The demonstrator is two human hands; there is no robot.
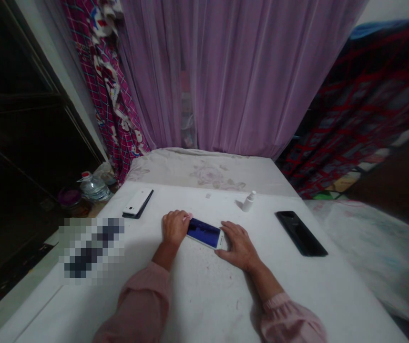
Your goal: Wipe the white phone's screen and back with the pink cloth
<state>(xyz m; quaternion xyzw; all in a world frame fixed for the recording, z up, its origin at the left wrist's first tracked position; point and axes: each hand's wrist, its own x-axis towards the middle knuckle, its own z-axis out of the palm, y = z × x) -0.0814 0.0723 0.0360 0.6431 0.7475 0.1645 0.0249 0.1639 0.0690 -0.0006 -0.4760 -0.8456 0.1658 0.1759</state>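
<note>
A white-framed phone lies screen up on the white-covered table, between my two hands. My left hand is closed at the phone's left end, with a small pink cloth pinched in its fingers. At the right end, my right hand grips the phone's edges between thumb and fingers. Behind my right hand stands a small white spray bottle. A black phone rests on the right side of the table.
At the back left, a white phone lies on a dark one. Nearer on the left is a pixelated dark object. A large water bottle stands beyond the left edge. Purple curtains hang behind the table.
</note>
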